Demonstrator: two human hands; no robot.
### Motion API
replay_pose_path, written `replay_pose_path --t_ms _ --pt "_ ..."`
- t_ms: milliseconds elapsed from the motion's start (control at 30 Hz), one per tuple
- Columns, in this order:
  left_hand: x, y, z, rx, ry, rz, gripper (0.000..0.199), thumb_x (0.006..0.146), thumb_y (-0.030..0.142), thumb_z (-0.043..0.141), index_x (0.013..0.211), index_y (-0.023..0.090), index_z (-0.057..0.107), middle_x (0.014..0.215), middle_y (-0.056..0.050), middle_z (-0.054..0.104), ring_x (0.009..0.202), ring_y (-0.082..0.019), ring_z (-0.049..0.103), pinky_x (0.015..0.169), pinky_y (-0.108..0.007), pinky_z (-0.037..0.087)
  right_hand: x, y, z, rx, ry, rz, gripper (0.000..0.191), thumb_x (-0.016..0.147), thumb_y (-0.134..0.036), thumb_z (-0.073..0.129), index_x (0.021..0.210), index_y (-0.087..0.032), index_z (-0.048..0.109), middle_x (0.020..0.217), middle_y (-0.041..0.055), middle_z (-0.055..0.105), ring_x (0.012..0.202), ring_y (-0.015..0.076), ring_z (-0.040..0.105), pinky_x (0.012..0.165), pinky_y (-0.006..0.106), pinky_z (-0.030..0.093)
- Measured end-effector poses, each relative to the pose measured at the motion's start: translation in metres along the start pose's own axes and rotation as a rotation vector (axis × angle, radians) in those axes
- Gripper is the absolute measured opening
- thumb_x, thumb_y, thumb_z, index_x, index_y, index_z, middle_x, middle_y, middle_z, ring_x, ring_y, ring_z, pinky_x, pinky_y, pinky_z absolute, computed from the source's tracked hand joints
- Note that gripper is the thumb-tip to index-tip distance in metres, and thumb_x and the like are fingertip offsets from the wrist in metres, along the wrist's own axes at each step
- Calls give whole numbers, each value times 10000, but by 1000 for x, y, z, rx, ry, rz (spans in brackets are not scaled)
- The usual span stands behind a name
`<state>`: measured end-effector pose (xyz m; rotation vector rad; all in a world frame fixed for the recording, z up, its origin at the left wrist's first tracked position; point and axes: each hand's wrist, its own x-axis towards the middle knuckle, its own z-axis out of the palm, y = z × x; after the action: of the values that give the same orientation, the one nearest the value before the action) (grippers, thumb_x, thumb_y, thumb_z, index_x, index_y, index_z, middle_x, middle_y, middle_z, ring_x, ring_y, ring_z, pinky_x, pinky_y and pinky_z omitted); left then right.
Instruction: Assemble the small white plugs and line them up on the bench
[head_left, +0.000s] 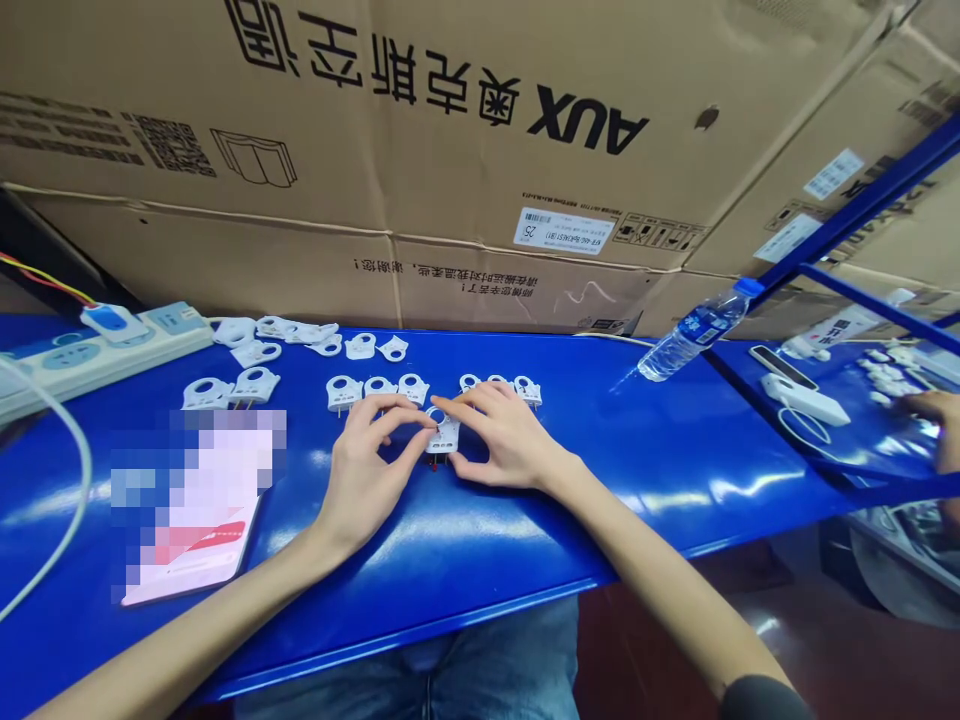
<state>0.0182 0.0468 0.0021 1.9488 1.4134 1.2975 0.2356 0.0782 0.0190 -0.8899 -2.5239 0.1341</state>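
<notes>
A small white plastic plug part [444,436] with a round ring on top and metal prongs below stands on the blue table between my two hands. My left hand [369,465] is closed on its left side, with thumb and index fingertip pinched at the ring. On the other side, my right hand [504,437] curves round the part, index finger at the ring and thumb low by the prongs. A tiny red spot shows beneath it. Behind my left fingers is a row of similar plug parts [345,393]; more ring-topped parts [527,390] sit behind my right hand, partly hidden.
Loose white ring pieces [360,346] lie farther back. On the left are a power strip [71,357], a white cable [84,450] and a phone [202,540]. A water bottle [697,330] leans near a blue frame bar [862,215]. At the right edge, another person's hand [941,420] shows.
</notes>
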Motion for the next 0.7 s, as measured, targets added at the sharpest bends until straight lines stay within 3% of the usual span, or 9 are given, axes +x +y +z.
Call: replay_pose_path --t_ms 233,700 --pt "1 3 0 20 -3 -21 154 933 374 666 930 260 769 1116 -57 680 1056 -239 648 739 -342 537 1 -1 -3 -12 5 11 559 920 -340 644 1450 -178 572 1214 131 717 1143 297 634 1048 498 465" --pt "1 5 0 15 -92 -54 111 943 299 573 1001 255 657 1005 -23 739 852 -200 654 771 -355 531 0 4 2 -53 3 45 579 946 -368 651 1487 -189 552 1282 137 705 1201 316 614 1061 509 468"
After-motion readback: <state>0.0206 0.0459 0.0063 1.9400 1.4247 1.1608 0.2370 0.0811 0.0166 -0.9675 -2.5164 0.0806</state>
